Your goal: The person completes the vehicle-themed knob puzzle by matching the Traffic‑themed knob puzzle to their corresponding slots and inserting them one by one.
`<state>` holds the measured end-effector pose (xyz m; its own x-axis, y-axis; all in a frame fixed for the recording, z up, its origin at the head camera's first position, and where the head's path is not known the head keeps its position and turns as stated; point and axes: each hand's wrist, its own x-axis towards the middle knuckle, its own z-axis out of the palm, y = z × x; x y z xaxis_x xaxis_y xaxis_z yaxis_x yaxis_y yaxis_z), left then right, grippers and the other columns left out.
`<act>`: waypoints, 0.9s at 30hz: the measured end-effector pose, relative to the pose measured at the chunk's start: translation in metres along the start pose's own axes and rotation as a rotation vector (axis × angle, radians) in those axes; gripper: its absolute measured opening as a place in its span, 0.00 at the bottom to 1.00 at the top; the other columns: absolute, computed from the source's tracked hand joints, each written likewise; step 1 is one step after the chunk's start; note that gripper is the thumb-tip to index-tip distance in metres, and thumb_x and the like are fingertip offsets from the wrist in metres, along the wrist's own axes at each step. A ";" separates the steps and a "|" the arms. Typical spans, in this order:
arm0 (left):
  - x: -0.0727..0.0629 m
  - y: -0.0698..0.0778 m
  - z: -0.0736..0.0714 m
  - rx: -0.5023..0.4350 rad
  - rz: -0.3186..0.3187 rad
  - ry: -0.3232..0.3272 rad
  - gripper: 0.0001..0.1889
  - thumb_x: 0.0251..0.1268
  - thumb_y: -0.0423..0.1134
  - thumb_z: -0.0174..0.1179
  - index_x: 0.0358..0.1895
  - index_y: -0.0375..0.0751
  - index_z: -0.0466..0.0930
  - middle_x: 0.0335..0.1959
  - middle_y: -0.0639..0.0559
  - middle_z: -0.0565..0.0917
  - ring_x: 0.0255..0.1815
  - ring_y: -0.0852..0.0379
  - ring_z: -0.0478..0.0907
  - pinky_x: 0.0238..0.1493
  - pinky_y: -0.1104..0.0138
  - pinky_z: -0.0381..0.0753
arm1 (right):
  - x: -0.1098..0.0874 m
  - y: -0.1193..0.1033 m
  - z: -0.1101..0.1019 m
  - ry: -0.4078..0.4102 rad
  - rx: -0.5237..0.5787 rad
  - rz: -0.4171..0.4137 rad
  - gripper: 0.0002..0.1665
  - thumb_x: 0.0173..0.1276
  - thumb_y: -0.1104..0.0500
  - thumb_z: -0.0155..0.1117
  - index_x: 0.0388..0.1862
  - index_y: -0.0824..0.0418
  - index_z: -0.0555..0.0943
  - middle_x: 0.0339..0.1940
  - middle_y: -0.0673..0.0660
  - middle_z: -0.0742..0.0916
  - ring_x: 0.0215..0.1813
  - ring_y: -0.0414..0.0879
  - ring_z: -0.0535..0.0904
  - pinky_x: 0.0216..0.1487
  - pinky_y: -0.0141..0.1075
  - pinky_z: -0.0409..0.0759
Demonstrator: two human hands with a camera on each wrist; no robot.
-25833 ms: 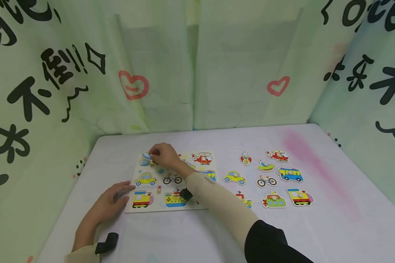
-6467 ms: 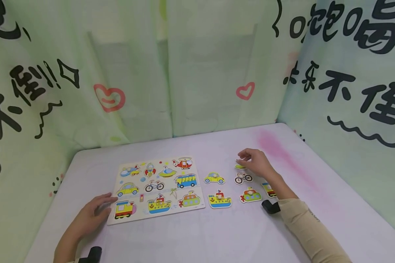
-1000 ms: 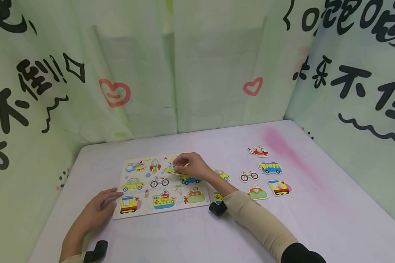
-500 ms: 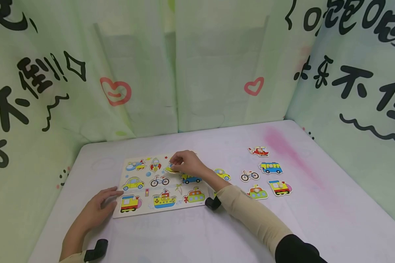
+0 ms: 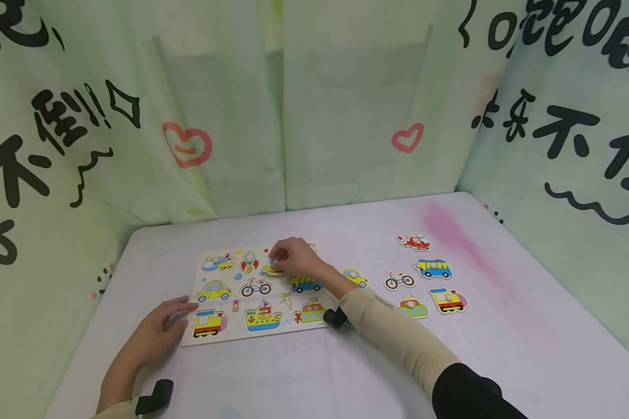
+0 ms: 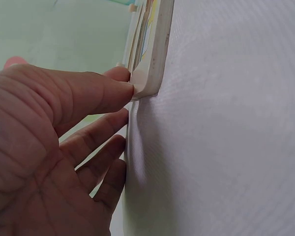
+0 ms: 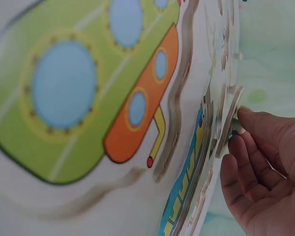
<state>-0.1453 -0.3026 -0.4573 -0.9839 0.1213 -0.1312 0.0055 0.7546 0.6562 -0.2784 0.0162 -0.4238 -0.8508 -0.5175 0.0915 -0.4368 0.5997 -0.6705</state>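
Note:
My right hand pinches a flying saucer puzzle piece by its knob, over the top row of the white puzzle board. In the right wrist view the piece is seen edge-on and tilted against the board, so I cannot tell if it sits in its recess. My left hand rests at the board's left edge. In the left wrist view its thumb and index finger touch the board's corner, the other fingers loosely extended on the tablecloth.
Loose pieces lie right of the board: helicopter, bus, bicycle, train, submarine and car, the last partly behind the right forearm. A green curtain surrounds the table.
The saucer piece went from the loose group to the board in my right hand; over the last second it shifted slightly left and settled lower. The rocket, loose earliest, left that group. The left hand stayed.

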 end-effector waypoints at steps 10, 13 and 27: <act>0.000 0.001 0.000 0.004 0.010 0.002 0.21 0.73 0.35 0.59 0.67 0.40 0.78 0.76 0.31 0.65 0.78 0.25 0.53 0.73 0.30 0.55 | 0.005 0.001 0.002 -0.020 -0.057 0.038 0.08 0.68 0.64 0.71 0.44 0.65 0.86 0.38 0.56 0.89 0.39 0.44 0.82 0.44 0.32 0.82; 0.000 0.001 -0.001 0.003 0.009 0.001 0.21 0.73 0.35 0.59 0.67 0.40 0.78 0.76 0.31 0.65 0.78 0.25 0.53 0.73 0.30 0.55 | 0.007 0.001 0.003 -0.025 -0.071 0.046 0.08 0.68 0.63 0.71 0.44 0.64 0.87 0.38 0.56 0.89 0.39 0.44 0.81 0.44 0.32 0.82; -0.001 0.003 -0.001 0.001 -0.010 -0.001 0.21 0.73 0.35 0.59 0.67 0.41 0.78 0.76 0.31 0.64 0.78 0.25 0.52 0.73 0.30 0.55 | 0.009 0.003 0.006 -0.023 -0.060 0.071 0.10 0.67 0.61 0.72 0.45 0.64 0.86 0.39 0.54 0.88 0.40 0.43 0.82 0.45 0.31 0.82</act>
<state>-0.1440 -0.3013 -0.4539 -0.9838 0.1143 -0.1384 -0.0041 0.7567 0.6537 -0.2857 0.0099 -0.4290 -0.8734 -0.4862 0.0278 -0.3931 0.6701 -0.6296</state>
